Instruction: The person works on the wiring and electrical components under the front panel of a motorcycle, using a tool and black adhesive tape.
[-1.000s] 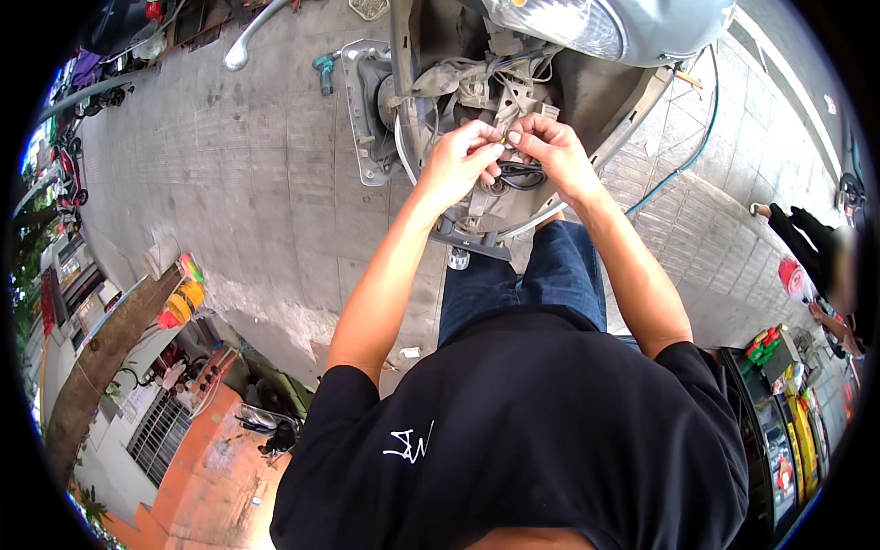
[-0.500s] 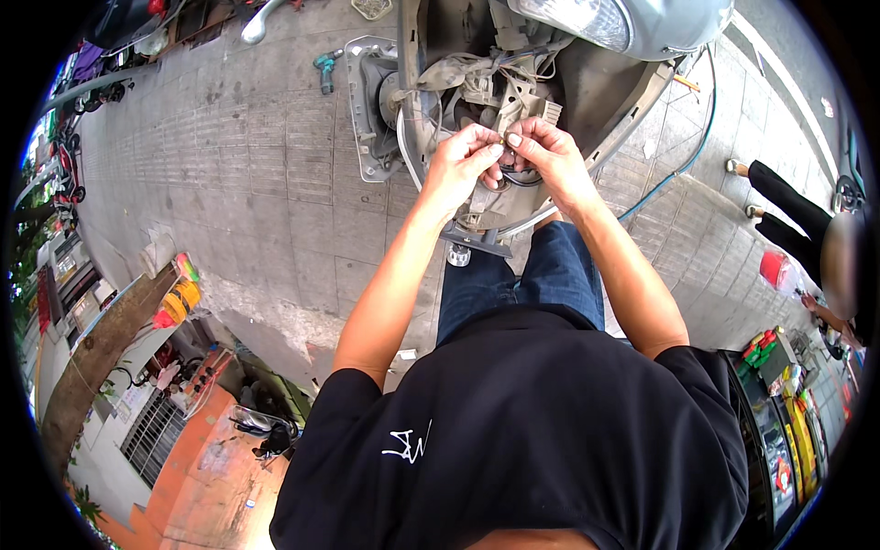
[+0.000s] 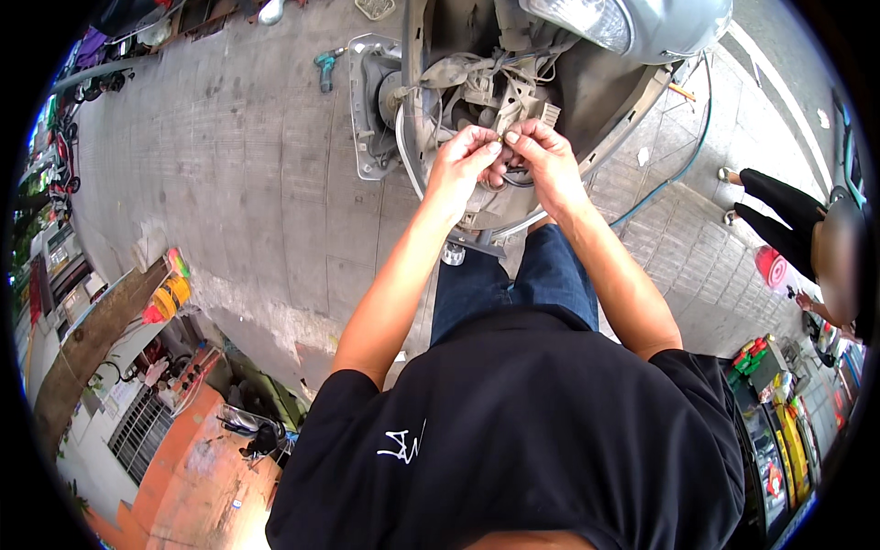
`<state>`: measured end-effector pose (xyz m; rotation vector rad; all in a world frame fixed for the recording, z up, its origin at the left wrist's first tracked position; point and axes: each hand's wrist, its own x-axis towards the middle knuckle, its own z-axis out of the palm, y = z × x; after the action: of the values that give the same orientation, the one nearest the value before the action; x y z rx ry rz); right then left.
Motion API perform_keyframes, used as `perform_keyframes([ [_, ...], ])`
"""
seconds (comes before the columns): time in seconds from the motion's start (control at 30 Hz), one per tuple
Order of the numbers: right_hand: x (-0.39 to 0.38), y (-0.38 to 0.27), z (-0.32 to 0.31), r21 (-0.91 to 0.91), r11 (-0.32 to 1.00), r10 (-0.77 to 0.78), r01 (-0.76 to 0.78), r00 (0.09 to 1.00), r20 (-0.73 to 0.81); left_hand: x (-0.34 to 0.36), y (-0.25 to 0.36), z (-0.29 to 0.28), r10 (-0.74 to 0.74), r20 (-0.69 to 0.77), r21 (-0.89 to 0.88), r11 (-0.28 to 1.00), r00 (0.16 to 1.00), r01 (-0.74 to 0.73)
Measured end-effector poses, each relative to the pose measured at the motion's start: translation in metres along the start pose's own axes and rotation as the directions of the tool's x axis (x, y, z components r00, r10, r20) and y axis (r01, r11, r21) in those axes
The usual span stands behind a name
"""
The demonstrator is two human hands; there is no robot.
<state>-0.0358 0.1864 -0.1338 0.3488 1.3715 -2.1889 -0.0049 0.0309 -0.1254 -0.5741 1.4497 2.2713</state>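
Observation:
My left hand (image 3: 467, 163) and my right hand (image 3: 541, 160) meet inside the opened front body of a grey scooter (image 3: 632, 92), fingertips pinched close together on something small that I cannot make out. Around my fingers are dusty cables (image 3: 449, 73) and a pale, ribbed metal part (image 3: 550, 113), with a dark loop of cable partly hidden below the fingers. The clear headlight (image 3: 587, 23) is at the top of the opening. A curved pale rim runs round the lower side of the opening, above my jeans.
A grey detached panel (image 3: 371, 165) and a teal drill (image 3: 325, 71) lie on the paving left of the scooter. A blue hose (image 3: 660, 188) curves to the right. A bystander in black trousers (image 3: 779, 229) stands at the right, near a red bucket (image 3: 770, 268). A tool cart (image 3: 775, 412) is lower right.
My hands stay pinched together at the same spot, with slight finger shifts. The bystander at the right has moved up into fuller view, both feet now showing. The view has shifted slightly.

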Motion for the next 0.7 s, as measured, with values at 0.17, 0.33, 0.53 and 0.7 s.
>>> perform_keyframes([
  [0.17, 0.001, -0.002, -0.008, -0.276, 0.945, -0.174, 0.175, 0.984, 0.027, 0.0, 0.009, 0.003, 0.06, -0.043, 0.397, 0.917, 0.997, -0.038],
  [0.33, -0.004, -0.01, -0.007, -0.16, 0.986, -0.042, 0.049, 0.998, 0.046, -0.001, 0.01, 0.002, 0.072, 0.009, 0.328, 0.942, 0.997, -0.071],
  [0.53, -0.007, -0.001, -0.004, 0.051, 0.999, -0.009, 0.01, 1.0, -0.007, -0.002, -0.001, 0.007, 0.032, -0.039, 0.034, 0.999, 0.999, -0.031],
  [0.7, -0.012, -0.002, -0.006, -0.089, 0.989, -0.122, 0.121, 0.993, -0.004, -0.004, 0.0, 0.011, -0.004, -0.04, 0.026, 1.0, 0.999, 0.005],
])
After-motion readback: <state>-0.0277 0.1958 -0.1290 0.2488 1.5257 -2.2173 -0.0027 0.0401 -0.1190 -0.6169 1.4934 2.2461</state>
